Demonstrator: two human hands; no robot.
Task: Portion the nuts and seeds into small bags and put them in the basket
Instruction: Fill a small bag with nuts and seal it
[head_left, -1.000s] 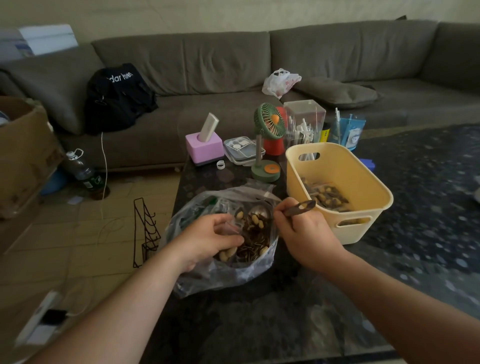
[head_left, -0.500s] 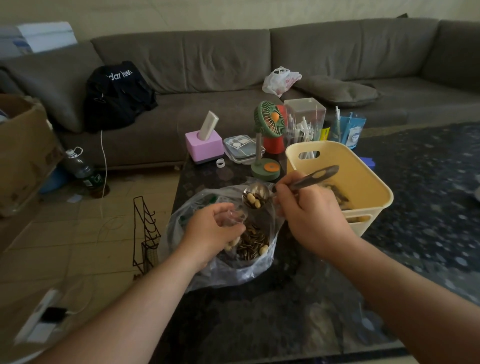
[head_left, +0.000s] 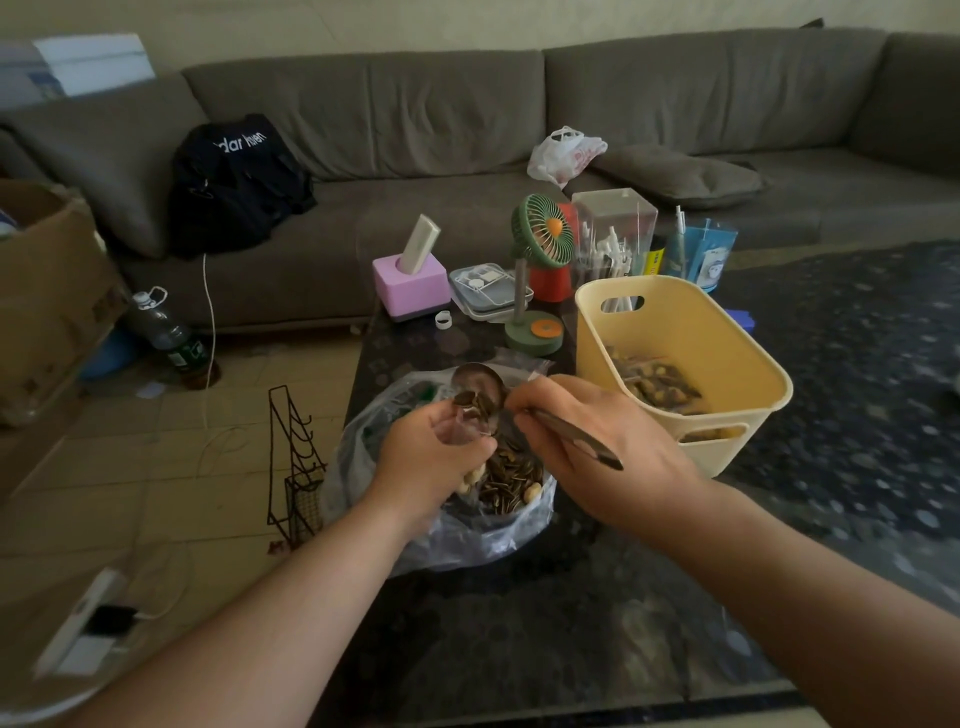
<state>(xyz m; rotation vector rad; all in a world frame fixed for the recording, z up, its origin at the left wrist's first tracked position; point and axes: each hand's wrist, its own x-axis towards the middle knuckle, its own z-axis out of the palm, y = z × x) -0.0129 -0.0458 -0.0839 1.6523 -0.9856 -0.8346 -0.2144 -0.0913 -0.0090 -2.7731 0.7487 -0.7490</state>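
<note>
A large clear plastic bag (head_left: 457, 540) of sunflower seeds and nuts (head_left: 511, 475) lies open on the dark table. My left hand (head_left: 426, 462) holds a small clear bag (head_left: 460, 428) above it, mouth up. My right hand (head_left: 602, 447) grips a metal spoon (head_left: 480, 389), tipped with its bowl over the small bag's mouth and seeds sliding off it. The yellow basket (head_left: 727, 358) stands just right of my right hand, with several filled small bags (head_left: 657, 382) lying in its bottom.
Behind the big bag stand a green desk fan (head_left: 537, 275), a pink tissue box (head_left: 410, 286), a flat clear case (head_left: 488, 288) and a clear box of sticks (head_left: 615, 234). A black wire rack (head_left: 293, 467) and a bottle (head_left: 166, 332) are on the floor at left. A grey sofa spans the back.
The spoon came up loaded out of the big bag, and my right hand has turned it so the bowl tips over the small bag in my left hand.
</note>
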